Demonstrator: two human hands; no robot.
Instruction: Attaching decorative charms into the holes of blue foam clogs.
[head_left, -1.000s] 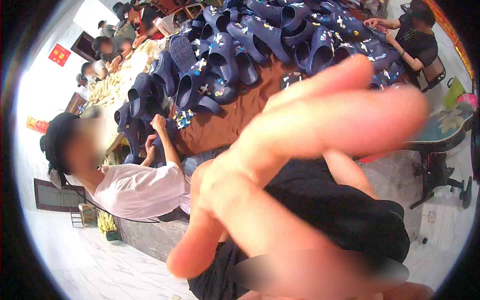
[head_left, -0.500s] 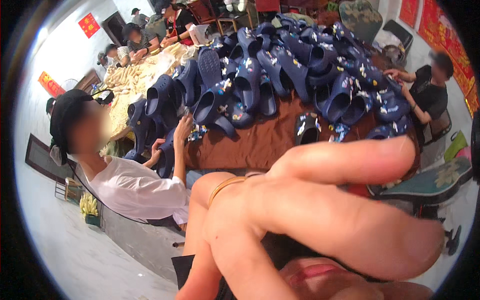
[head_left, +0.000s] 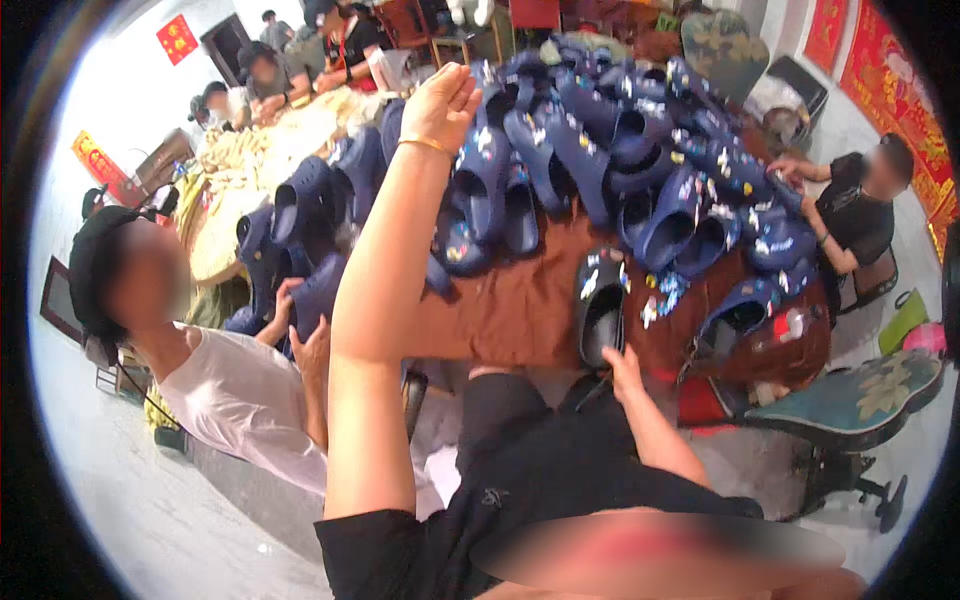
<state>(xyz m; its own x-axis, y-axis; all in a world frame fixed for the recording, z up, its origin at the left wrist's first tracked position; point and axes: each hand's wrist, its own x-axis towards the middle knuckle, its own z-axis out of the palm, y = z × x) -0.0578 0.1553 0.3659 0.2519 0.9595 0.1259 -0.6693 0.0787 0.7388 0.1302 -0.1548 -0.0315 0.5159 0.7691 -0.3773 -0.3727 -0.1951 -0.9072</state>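
Observation:
My left hand (head_left: 440,106), a gold bangle at its wrist, is held up at the end of my stretched arm, in front of the pile of navy clogs (head_left: 487,185). Its fingers are bent and close together, and nothing shows in them. Lower right, my right hand (head_left: 624,374) grips the heel end of a black clog (head_left: 601,305). The clog's toe points away from me and carries white and coloured charms. Small loose charms (head_left: 662,298) lie right of it, and a navy clog with charms (head_left: 738,318) lies farther right.
A brown cloth (head_left: 500,320) covers the table. At left, a person in white (head_left: 250,400) handles a navy clog; another in black (head_left: 865,205) works at the right. Pale yellow pieces (head_left: 240,150) are heaped far left, with people behind. A patterned chair (head_left: 850,395) stands right.
My left hand has moved from close before the camera out to the pile. My right hand is now visible on the black clog, which sits nearer me. The view has shifted slightly.

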